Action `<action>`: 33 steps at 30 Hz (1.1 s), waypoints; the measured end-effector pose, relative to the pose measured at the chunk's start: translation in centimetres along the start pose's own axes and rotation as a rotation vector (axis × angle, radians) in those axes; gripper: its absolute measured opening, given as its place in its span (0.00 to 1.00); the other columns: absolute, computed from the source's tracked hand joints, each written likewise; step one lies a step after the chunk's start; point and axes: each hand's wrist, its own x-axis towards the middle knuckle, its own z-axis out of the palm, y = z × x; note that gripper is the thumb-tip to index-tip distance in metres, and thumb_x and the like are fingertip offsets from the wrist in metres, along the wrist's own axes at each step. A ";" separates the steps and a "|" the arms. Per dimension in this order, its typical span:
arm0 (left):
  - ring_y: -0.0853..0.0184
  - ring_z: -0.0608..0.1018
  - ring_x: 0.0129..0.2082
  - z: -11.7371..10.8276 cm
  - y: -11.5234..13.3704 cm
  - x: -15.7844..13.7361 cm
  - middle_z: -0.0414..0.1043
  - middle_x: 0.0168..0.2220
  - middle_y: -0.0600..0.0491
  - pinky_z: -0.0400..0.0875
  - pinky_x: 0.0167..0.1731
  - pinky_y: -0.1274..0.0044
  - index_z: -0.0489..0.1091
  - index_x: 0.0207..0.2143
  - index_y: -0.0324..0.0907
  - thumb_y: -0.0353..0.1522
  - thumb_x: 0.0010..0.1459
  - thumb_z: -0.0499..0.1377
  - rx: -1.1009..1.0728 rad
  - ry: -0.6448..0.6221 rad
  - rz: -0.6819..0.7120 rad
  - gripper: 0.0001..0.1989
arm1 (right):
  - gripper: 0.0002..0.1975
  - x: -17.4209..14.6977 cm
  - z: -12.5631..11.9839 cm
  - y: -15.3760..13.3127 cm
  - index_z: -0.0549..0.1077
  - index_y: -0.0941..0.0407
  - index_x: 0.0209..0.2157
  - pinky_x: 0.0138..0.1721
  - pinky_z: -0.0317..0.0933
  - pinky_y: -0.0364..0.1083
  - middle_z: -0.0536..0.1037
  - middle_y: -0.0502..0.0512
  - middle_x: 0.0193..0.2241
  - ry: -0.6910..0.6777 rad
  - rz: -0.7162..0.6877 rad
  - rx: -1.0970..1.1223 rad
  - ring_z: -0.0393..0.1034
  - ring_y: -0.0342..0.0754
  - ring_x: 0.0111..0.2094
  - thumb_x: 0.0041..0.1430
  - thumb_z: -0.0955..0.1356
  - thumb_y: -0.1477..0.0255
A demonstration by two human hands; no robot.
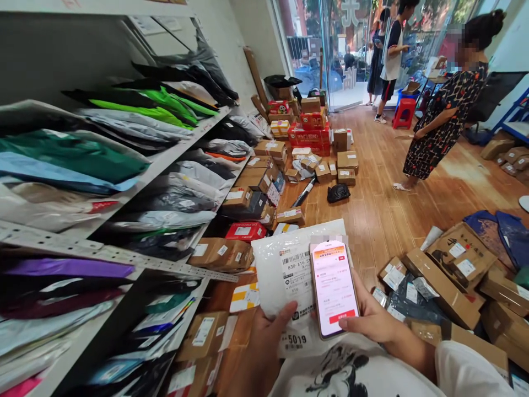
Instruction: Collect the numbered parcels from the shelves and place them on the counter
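My left hand [268, 336] grips the lower left edge of a white mailing bag [270, 259], thumb across its front. A printed shipping label [295, 281] on the bag shows a barcode and the number 5019 near the bottom. In front of the bag's right side, my right hand [372, 314] is closed round a smartphone [333, 292]. The phone's screen is lit, with a pink and white page, and my right thumb rests near a red button low on it. The fingers behind the phone and the bag are hidden.
Left stands a white shelf rack [165, 160] stacked with bagged parcels. Cardboard boxes [248, 179] line the floor along it. More parcels [442, 281] lie at the right. A person in a patterned dress [450, 116] stands beyond, with others near the glass door [351, 55] and a red stool [404, 113].
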 end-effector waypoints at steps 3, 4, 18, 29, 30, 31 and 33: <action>0.47 0.85 0.38 0.0 0.2 0.0 0.84 0.33 0.46 0.83 0.34 0.66 0.78 0.37 0.40 0.35 0.28 0.78 0.004 -0.018 0.013 0.29 | 0.62 -0.1 0.0 0.0 0.37 0.48 0.73 0.52 0.70 0.53 0.79 0.61 0.54 0.008 -0.008 -0.003 0.79 0.54 0.48 0.51 0.80 0.63; 0.46 0.85 0.39 0.0 0.3 -0.1 0.84 0.33 0.46 0.83 0.34 0.66 0.78 0.37 0.40 0.35 0.28 0.78 0.004 -0.022 0.014 0.28 | 0.62 -0.1 0.0 0.0 0.38 0.48 0.73 0.52 0.70 0.53 0.79 0.60 0.53 0.007 -0.011 -0.006 0.79 0.53 0.48 0.51 0.80 0.63; 0.56 0.84 0.28 0.8 1.0 -1.3 0.83 0.29 0.50 0.81 0.27 0.72 0.76 0.31 0.42 0.35 0.23 0.79 -0.026 0.018 -0.015 0.28 | 0.59 0.0 0.0 -0.3 0.40 0.48 0.72 0.53 0.70 0.55 0.79 0.61 0.54 -0.019 0.011 -0.020 0.79 0.55 0.50 0.52 0.80 0.63; 0.53 0.85 0.31 -0.2 0.2 -0.1 0.84 0.31 0.49 0.82 0.28 0.71 0.77 0.33 0.42 0.34 0.25 0.80 -0.007 0.026 0.001 0.28 | 0.57 0.2 0.0 -0.3 0.43 0.46 0.72 0.54 0.70 0.59 0.78 0.61 0.56 -0.027 0.002 -0.030 0.78 0.57 0.50 0.52 0.79 0.63; 0.54 0.84 0.30 -0.2 0.1 0.0 0.84 0.31 0.50 0.81 0.28 0.72 0.77 0.33 0.41 0.35 0.25 0.80 -0.013 0.026 0.010 0.28 | 0.57 0.2 0.0 -0.3 0.43 0.46 0.72 0.54 0.70 0.59 0.78 0.61 0.55 -0.024 0.000 -0.028 0.78 0.57 0.50 0.52 0.79 0.63; 0.55 0.84 0.29 -0.2 0.1 0.0 0.84 0.30 0.50 0.81 0.27 0.73 0.77 0.32 0.41 0.35 0.24 0.80 -0.017 0.025 0.017 0.28 | 0.57 0.2 0.0 -0.3 0.42 0.46 0.72 0.54 0.70 0.58 0.78 0.61 0.55 -0.021 -0.001 -0.028 0.79 0.56 0.50 0.52 0.80 0.63; 0.56 0.84 0.28 -0.1 0.2 0.0 0.83 0.29 0.51 0.80 0.26 0.74 0.77 0.31 0.41 0.35 0.24 0.80 -0.021 0.024 0.019 0.28 | 0.58 0.2 -0.1 -0.3 0.41 0.47 0.72 0.53 0.71 0.56 0.79 0.61 0.54 -0.015 0.001 -0.026 0.79 0.55 0.49 0.52 0.80 0.64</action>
